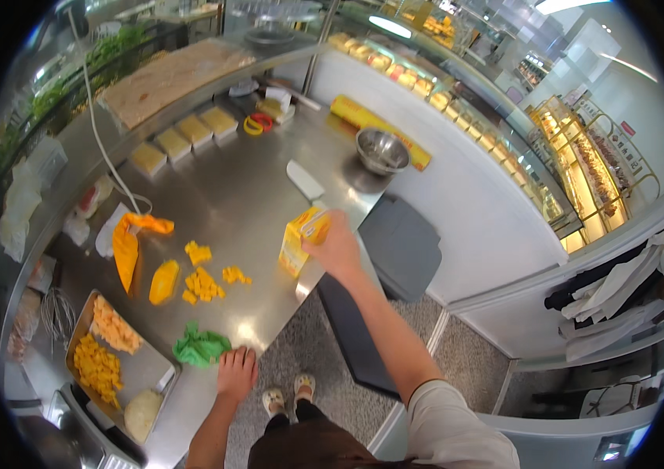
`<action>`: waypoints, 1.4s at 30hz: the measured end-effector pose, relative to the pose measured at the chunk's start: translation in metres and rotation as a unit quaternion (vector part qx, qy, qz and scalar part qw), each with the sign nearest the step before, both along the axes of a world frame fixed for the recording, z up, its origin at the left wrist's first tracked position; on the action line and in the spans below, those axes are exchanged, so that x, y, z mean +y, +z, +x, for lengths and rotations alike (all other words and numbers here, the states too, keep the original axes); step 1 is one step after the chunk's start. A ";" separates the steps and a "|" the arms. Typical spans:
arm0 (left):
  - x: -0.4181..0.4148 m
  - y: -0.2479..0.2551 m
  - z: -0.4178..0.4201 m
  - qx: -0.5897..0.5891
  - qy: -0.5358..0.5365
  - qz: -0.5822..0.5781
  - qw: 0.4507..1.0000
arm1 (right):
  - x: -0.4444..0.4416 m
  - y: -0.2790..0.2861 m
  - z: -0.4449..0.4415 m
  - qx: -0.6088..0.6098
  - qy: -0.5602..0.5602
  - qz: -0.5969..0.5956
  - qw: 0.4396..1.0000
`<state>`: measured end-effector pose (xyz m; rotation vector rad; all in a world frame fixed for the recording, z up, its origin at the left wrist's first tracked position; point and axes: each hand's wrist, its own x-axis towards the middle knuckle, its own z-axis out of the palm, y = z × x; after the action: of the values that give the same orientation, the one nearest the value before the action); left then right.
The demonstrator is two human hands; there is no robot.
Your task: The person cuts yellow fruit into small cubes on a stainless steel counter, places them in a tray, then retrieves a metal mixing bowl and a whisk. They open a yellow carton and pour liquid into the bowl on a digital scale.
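Observation:
My right hand [335, 245] grips the top of a yellow carton [294, 249] that stands at the right side of the steel table [232, 193]. Flat on the table's front edge rests my left hand [237, 372], with nothing in it. Just beyond its fingers lies a crumpled green cloth [200, 346]. Diced yellow fruit, which looks like mango, forms small piles [204, 285] in the middle. Beside them are a larger cut piece of the fruit [164, 282] and orange peel [127, 246]. A white-handled knife or scraper [304, 180] lies past the carton.
A metal tray [150, 366] at the left holds diced fruit and a pale round fruit piece. Several filled boxes [194, 130] line the back, near scissors [257, 124]. A steel bowl [383, 151] stands at the right by a yellow roll box [349, 114]. A grey bin [402, 246] adjoins the table.

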<state>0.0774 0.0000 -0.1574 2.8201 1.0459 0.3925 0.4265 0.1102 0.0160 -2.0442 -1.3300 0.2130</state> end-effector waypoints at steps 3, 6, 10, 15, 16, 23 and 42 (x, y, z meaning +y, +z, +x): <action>0.007 -0.002 0.010 -0.013 -0.014 -0.006 1.000 | -0.043 -0.041 0.032 0.023 0.038 0.067 0.997; 0.004 -0.004 -0.001 -0.007 0.004 -0.006 1.000 | -0.112 -0.047 0.038 0.271 -0.071 0.087 0.956; 0.004 -0.007 0.011 -0.022 -0.018 0.010 1.000 | -0.340 -0.209 0.140 -0.132 -0.379 -0.072 0.913; 0.004 -0.009 0.012 -0.026 -0.010 0.012 1.000 | -0.491 -0.297 0.053 -0.202 -0.399 -0.234 0.863; 0.004 -0.009 0.009 -0.024 -0.010 0.020 0.999 | -0.478 -0.288 0.043 -0.079 -0.394 -0.292 0.868; 0.005 -0.002 0.005 -0.022 -0.007 0.009 1.000 | -0.455 -0.241 -0.056 0.292 -0.229 -0.280 0.885; 0.004 -0.003 0.005 -0.019 -0.014 -0.002 1.000 | -0.395 -0.096 -0.047 0.357 -0.035 -0.289 0.888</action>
<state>0.0826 0.0039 -0.1599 2.8091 0.9980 0.4385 0.3799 -0.2849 -0.0804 -2.1226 -0.7623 1.3239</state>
